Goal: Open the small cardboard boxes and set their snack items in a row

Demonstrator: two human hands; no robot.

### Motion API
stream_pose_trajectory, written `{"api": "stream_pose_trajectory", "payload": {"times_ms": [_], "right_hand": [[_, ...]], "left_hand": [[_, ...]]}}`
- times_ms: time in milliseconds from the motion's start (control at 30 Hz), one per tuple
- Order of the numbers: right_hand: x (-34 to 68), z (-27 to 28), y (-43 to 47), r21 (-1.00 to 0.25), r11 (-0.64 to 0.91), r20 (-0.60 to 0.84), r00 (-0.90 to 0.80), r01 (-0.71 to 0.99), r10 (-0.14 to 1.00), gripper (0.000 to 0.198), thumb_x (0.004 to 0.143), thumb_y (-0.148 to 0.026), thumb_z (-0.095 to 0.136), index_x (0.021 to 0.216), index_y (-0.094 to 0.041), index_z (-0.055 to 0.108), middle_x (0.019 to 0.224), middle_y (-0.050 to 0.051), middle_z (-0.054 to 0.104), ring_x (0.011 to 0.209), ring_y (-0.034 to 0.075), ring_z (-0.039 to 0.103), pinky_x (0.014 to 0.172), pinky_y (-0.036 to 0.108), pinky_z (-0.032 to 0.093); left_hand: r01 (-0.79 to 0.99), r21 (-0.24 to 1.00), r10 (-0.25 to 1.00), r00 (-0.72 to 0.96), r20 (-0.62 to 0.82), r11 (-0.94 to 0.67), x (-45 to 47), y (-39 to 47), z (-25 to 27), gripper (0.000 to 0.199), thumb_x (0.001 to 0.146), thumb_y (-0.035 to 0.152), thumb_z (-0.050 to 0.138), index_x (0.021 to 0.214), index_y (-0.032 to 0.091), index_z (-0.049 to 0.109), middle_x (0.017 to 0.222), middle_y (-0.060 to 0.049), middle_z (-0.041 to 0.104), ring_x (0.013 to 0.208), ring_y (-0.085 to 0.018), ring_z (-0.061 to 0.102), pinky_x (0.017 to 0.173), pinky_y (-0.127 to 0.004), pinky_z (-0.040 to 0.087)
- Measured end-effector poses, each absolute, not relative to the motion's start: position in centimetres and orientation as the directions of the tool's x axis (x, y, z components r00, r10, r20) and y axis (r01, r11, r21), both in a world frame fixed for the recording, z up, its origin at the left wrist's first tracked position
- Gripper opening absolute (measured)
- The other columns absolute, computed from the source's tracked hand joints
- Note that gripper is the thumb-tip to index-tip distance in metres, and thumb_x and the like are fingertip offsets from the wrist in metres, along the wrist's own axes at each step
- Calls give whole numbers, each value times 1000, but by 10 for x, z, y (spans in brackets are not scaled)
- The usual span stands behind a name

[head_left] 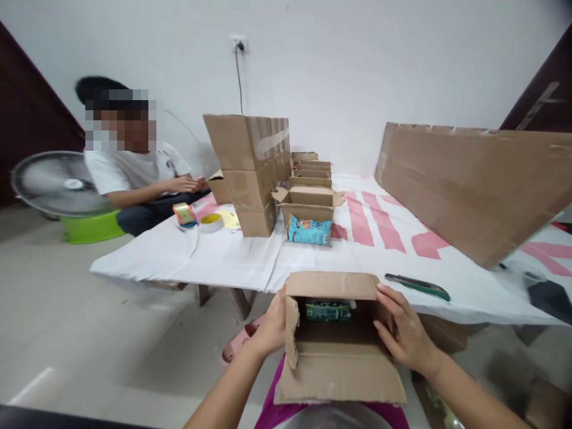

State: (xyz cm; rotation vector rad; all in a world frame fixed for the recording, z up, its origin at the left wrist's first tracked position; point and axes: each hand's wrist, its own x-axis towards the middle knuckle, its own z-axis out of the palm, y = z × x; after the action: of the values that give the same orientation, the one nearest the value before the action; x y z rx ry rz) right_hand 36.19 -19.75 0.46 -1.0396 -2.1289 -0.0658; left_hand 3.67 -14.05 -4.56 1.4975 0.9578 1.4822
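Observation:
An open cardboard box (344,381) rests at my lap, its flaps folded outward and its mouth facing me. Inside, against the far wall, lies a green packet (329,311). My left hand (273,322) grips the box's left side, with most of its fingers hidden behind the cardboard. On the right side, my right hand (404,330) holds the wall and flap, thumb and fingers bent around the edge. Just beyond the box, a green utility knife (417,286) lies on the table, apart from my right hand.
The white-covered table (223,265) bears stacked taped boxes (257,185), a row of open boxes (310,202), a blue packet (309,230), tape rolls (211,222) and a large cardboard sheet (465,185). At left, a person (138,173) squats beside a fan (67,185).

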Motion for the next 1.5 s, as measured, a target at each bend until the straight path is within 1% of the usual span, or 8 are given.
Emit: {"api": "stream_pose_trajectory", "payload": {"times_ms": [100,200,367,567,733,967,1133,1500], "right_hand": [[365,-5,-201,-309,645,667,-324,699,671,62,89,-16,54,145,-25,30,140,15,43,132,28,43,106,50,44],[370,3,-196,-360,577,612,-281,733,739,58,88,-24,58,141,-24,34,139,15,47,129,29,46,104,52,44],[364,44,-203,-177,534,692,-281,827,665,52,83,-28,67,132,-24,48,137,15,50,128,35,45,105,59,39],[340,69,-232,-247,664,534,-472,706,701,14,89,-20,58,103,-22,61,102,7,66,96,22,62,84,39,52],[336,44,-238,-246,657,581,-434,713,688,22,92,-13,52,112,-20,59,97,7,70,89,20,64,81,36,53],[329,5,-225,-461,315,-40,-374,830,927,62,82,-31,67,139,-16,49,139,18,53,127,38,49,106,56,40],[327,-2,-215,-480,231,-150,-339,846,929,67,81,-31,67,144,-17,46,145,17,48,133,38,43,111,55,32],[330,-47,-215,-686,133,-413,-534,715,737,41,74,-27,71,114,-17,70,111,8,73,91,25,70,81,32,55]], "left_hand": [[83,908,909,116,400,-410,37,-146,-43,59,51,32,89,105,20,69,112,-16,67,123,-37,55,112,-51,35],[185,874,883,238,404,-450,36,-146,-42,80,50,29,90,124,19,61,128,-20,59,130,-38,48,115,-52,29],[310,678,739,396,545,-666,47,-148,-42,109,66,27,83,153,29,18,151,-20,36,139,-40,37,113,-61,28],[291,441,526,534,661,-849,79,-173,-22,109,74,20,76,153,36,3,157,-17,18,145,-37,25,111,-60,31],[259,446,510,551,660,-857,84,-181,-14,112,71,19,77,153,37,4,157,-16,20,146,-38,22,111,-62,30],[251,446,504,568,650,-859,81,-178,-19,109,72,10,73,153,38,6,157,-15,17,146,-39,18,111,-63,29],[246,493,531,595,603,-835,80,-177,-24,102,76,8,68,152,38,6,159,-15,14,147,-38,18,112,-63,28],[353,704,686,679,261,-617,82,-188,-45,121,57,21,81,151,34,6,153,-17,26,142,-44,26,110,-70,29]]}}
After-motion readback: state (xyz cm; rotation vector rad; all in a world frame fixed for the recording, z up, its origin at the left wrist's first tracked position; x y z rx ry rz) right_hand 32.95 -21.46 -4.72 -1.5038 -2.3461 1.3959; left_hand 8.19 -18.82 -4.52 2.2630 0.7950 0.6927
